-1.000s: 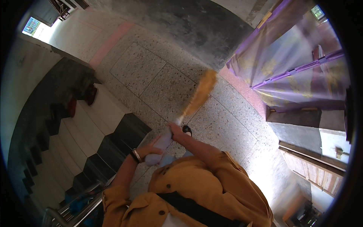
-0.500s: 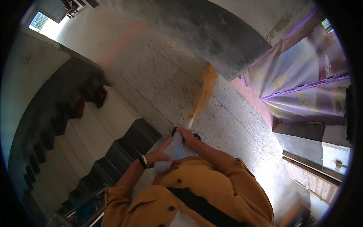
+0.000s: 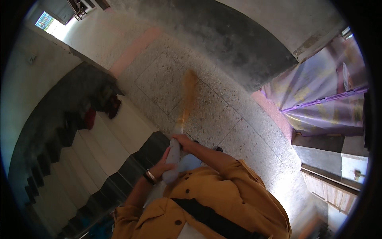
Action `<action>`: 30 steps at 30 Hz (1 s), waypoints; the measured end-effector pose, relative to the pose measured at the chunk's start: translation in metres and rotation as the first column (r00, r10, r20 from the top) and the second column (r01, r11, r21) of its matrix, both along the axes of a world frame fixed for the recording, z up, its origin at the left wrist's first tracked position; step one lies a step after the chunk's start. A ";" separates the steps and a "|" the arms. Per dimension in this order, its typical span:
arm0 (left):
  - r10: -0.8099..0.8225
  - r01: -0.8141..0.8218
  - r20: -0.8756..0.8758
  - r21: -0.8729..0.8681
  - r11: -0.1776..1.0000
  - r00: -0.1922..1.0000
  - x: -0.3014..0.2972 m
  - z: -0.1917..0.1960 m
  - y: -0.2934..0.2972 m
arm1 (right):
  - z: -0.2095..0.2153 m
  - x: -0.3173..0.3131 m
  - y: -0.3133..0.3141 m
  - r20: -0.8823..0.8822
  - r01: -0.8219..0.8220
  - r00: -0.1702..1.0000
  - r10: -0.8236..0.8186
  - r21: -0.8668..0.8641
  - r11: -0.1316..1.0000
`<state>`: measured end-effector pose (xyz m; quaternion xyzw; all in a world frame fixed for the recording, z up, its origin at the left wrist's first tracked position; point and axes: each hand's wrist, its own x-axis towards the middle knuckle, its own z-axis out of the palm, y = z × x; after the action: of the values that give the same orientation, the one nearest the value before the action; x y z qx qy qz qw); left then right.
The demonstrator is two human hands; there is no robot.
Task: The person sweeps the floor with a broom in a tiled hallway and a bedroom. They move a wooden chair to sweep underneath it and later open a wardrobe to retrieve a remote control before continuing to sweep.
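Note:
A broom point(image 3: 188, 97) slants away from my body toward the floor, its tan straw-like head blurred by motion. Its thick near end is pale grey point(image 3: 170, 175). My left hand point(image 3: 160, 167) is closed round that grey part close to my waist. Farther along, my right hand point(image 3: 182, 141) grips the handle near where the tan part begins. Whether the bristles touch the floor I cannot tell.
Speckled floor tiles point(image 3: 215, 103) stretch ahead. On the left, pale stairs with dark edges point(image 3: 105, 145) carry red shoes point(image 3: 114, 107). A dark-based wall point(image 3: 254, 51) runs along the far side. At right hangs a sheer purple curtain point(image 3: 318, 87), with a wooden door point(image 3: 326, 187) below it.
The broom's head has swung from right to left across the floor. Both hands have shifted slightly left with it, still gripping.

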<state>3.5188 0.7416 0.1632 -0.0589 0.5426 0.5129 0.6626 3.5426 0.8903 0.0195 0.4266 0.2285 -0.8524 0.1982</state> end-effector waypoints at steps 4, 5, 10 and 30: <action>0.165 -0.165 -0.004 0.034 0.986 0.986 0.012 0.009 0.051 | 0.004 0.010 0.028 -0.210 0.214 0.957 -0.197 0.060 0.975; 0.205 -0.205 0.027 0.033 0.978 0.978 0.016 0.013 0.065 | -0.001 0.021 0.036 -0.219 0.214 0.958 -0.187 0.109 0.971; 0.394 -0.394 0.103 -0.015 0.919 0.913 0.041 0.012 0.123 | -0.039 0.117 0.087 0.048 0.321 0.945 -0.324 0.059 0.945; 0.787 -0.820 0.351 -0.080 0.566 0.508 0.119 -0.010 0.456 | -0.084 0.467 0.310 0.087 0.972 0.232 -0.969 0.003 0.233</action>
<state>3.6374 1.1979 0.1532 -0.3613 0.3015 0.7674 0.4355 4.0093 1.2006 -0.0643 0.5008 -0.1135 -0.7821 -0.3530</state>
